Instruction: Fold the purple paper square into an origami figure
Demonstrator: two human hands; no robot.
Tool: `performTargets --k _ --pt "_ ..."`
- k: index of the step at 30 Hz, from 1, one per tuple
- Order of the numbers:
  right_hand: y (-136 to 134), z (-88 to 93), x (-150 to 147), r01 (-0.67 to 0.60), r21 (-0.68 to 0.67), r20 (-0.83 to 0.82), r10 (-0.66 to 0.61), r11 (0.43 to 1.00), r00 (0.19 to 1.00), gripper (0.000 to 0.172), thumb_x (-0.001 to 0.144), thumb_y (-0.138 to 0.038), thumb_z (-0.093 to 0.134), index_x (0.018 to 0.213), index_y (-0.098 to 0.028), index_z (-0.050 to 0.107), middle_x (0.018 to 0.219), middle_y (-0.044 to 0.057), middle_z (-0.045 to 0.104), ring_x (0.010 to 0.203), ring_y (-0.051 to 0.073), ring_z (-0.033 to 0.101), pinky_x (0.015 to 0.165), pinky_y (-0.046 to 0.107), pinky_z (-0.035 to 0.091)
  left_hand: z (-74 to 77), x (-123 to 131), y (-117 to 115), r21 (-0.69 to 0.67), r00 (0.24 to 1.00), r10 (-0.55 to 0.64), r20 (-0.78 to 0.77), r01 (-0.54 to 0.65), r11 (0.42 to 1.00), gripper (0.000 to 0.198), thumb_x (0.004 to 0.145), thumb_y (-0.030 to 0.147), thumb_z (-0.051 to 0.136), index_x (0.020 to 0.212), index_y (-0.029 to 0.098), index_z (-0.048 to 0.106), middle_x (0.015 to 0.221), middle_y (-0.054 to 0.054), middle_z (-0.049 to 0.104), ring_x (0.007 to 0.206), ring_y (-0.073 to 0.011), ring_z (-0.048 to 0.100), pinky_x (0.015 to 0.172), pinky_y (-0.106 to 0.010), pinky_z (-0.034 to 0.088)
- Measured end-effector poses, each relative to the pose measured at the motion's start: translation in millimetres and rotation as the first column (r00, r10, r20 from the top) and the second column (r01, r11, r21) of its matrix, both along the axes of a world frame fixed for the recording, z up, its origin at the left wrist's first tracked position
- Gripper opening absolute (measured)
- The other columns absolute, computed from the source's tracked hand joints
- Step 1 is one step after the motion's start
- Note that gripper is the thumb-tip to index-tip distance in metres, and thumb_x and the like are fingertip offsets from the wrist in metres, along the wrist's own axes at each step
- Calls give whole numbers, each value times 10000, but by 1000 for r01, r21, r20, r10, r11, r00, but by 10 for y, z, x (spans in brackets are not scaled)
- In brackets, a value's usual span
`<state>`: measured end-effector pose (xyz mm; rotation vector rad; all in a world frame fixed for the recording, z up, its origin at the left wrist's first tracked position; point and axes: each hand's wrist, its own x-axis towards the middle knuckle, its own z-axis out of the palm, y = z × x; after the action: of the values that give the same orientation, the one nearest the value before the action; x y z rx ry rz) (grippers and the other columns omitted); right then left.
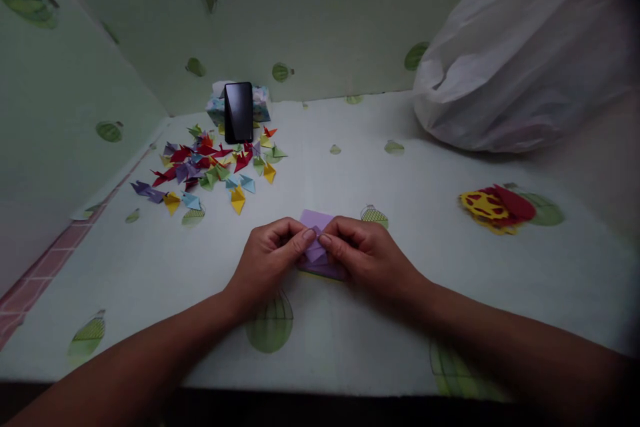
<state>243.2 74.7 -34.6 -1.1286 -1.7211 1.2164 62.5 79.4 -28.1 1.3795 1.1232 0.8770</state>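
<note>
— What are the two hands doing?
— The left hand (267, 255) and the right hand (361, 252) meet in the middle, near the front of the tabletop (350, 333). Both pinch a purple paper (316, 221) that lies flat there.
— What else is around?
— Many small folded papers (210, 170) far on the left, a black phone (239, 111) behind them, a white bag (520, 60) far right, and red and yellow papers (495, 208) on the right.
</note>
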Motion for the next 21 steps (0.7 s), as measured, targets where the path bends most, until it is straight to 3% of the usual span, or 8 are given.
performTargets --k 6,13,18,21 --pt "34 -17 21 28 -82 -72 -34 996 997 296 940 -320 519 680 -179 521 573 -33 495 513 94 449 512 245 338 -9 -6 -1 -5 999 -1 41 1 1000 230 887 320 646 733 150 644 629 21 581 608 -101 500 597 -230 400" --pt "56 -39 9 -83 -312 -288 -11 946 957 168 849 -315 621 771 -180 559 549 -54 518 451 85 450 434 222 342 -58 -11 12 -9 992 66 105 -66 998 201 900 298 645 750 165 631 603 43 582 599 -89 525 612 -211 417" --pt "60 7 19 -53 -333 -301 -53 941 952 154 824 -300 623 767 -181 544 539 -64 505 444 81 450 433 220 365 -79 -13 13 -93 992 16 125 -4 996 173 898 297 649 779 173 628 637 44 596 610 -87 533 610 -205 414" --pt "69 19 25 -68 -331 -300 -37 941 953 181 834 -329 622 769 -179 544 549 -61 501 456 81 450 438 221 369 -68 -4 12 -81 991 35 126 -24 996 163 890 295 656 783 176 624 634 46 592 604 -89 529 607 -207 416"
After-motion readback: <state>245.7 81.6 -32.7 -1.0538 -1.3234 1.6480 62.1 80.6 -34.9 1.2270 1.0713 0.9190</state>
